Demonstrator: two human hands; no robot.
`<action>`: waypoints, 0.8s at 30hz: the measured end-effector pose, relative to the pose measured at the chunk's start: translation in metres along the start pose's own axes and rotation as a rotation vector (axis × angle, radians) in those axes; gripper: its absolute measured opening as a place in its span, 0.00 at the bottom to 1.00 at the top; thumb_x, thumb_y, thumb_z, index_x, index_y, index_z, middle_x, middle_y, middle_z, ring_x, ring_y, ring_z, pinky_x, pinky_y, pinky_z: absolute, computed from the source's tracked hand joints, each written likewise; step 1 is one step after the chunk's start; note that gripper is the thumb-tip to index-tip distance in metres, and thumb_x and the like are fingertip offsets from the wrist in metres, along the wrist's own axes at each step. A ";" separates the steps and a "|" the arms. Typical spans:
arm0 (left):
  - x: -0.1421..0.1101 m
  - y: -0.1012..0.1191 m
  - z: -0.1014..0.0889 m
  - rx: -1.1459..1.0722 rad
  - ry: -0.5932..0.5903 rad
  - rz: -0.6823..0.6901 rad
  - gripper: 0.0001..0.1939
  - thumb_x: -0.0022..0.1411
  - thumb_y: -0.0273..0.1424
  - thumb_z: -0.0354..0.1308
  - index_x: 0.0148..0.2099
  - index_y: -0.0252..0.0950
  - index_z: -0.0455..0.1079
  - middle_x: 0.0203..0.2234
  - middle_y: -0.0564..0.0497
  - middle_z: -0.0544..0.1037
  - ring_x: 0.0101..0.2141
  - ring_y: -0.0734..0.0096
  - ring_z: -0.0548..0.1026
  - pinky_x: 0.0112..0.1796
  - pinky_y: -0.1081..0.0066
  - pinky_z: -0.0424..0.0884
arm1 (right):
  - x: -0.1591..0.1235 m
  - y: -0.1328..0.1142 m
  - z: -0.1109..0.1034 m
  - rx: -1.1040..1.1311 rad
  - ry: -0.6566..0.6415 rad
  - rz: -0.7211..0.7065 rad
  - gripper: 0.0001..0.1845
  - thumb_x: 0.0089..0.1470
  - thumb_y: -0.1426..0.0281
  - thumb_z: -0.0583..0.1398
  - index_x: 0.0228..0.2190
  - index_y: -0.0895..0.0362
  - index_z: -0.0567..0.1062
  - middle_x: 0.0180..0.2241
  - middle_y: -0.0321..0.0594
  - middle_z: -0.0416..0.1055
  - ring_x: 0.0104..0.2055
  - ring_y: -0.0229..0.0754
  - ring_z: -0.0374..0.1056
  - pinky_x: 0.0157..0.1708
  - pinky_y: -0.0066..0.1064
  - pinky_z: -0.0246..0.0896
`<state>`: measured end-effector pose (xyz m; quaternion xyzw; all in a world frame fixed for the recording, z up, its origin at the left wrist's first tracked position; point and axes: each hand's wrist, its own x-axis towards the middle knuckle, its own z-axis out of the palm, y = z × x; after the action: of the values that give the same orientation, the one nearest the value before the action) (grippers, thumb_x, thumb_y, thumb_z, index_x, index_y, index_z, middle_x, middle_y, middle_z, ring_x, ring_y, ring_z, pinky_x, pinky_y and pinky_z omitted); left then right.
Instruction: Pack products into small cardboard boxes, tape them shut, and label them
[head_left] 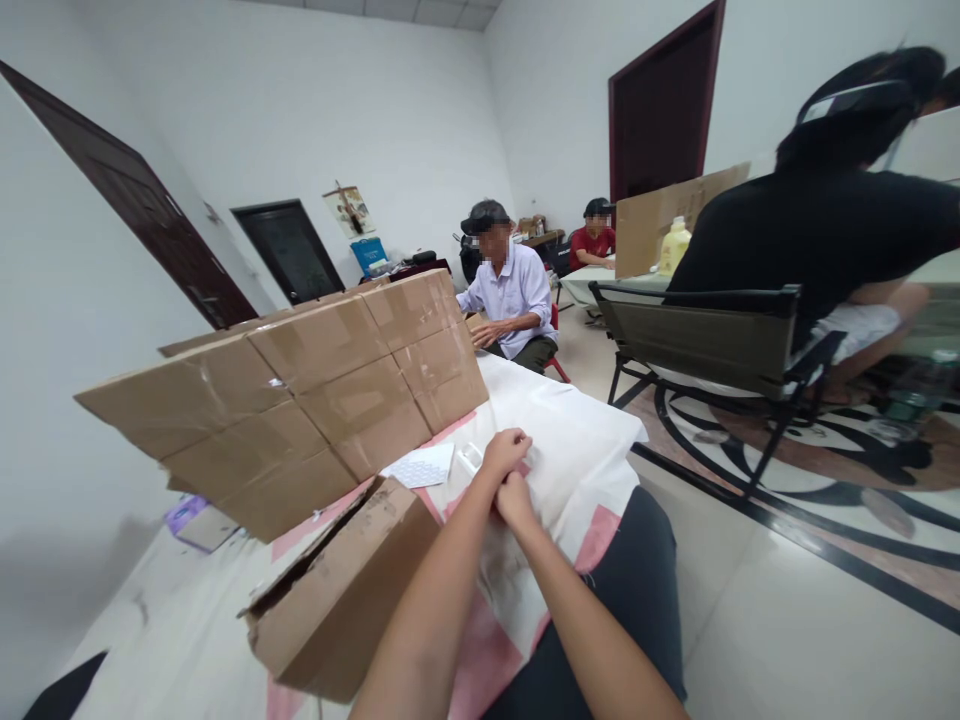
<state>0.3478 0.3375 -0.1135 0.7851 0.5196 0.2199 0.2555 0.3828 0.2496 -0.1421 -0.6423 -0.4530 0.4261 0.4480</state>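
Note:
My left hand [508, 450] is closed over the table edge, its fingers curled together. Just below it, and touching or nearly touching, my right hand [514, 496] is closed too. Whatever the fingers hold is hidden or too small to make out. Beside my left hand lies a small white object [470, 458] of unclear kind. Left of that is a white sheet with rows of bluish marks [421, 467]. Beneath everything spreads a white and pink tablecloth [577, 410]. An open cardboard box [360, 590] stands left of my left forearm.
A tall taped cardboard partition [337, 390] rises across the table, with a purple packet [196, 522] at its left end. Beyond it sits a person in a light shirt [517, 295]. On the right, another person in black [817, 240] occupies a folding chair [705, 335].

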 end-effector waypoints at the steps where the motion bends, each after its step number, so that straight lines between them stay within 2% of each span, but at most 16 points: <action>1: 0.000 0.000 0.000 0.002 0.001 0.000 0.19 0.71 0.40 0.60 0.57 0.35 0.71 0.51 0.44 0.76 0.47 0.62 0.77 0.48 0.57 0.78 | 0.000 -0.001 0.000 -0.005 0.005 -0.001 0.10 0.57 0.76 0.57 0.34 0.63 0.80 0.36 0.55 0.82 0.38 0.48 0.78 0.31 0.28 0.64; 12: 0.000 0.001 -0.001 0.000 0.031 0.012 0.19 0.70 0.40 0.60 0.57 0.35 0.71 0.51 0.44 0.76 0.47 0.62 0.77 0.48 0.57 0.78 | -0.003 -0.005 -0.003 -0.032 0.021 -0.017 0.10 0.58 0.77 0.57 0.32 0.61 0.79 0.40 0.57 0.82 0.42 0.49 0.79 0.31 0.27 0.63; 24: -0.001 0.007 -0.003 0.028 0.023 -0.003 0.19 0.71 0.40 0.60 0.57 0.35 0.71 0.52 0.44 0.76 0.47 0.62 0.77 0.48 0.57 0.78 | 0.001 -0.003 -0.002 -0.041 0.003 0.009 0.09 0.59 0.78 0.58 0.36 0.64 0.80 0.40 0.57 0.81 0.41 0.49 0.78 0.34 0.29 0.66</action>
<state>0.3507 0.3343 -0.1068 0.7851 0.5269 0.2214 0.2387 0.3846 0.2511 -0.1390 -0.6542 -0.4580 0.4179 0.4333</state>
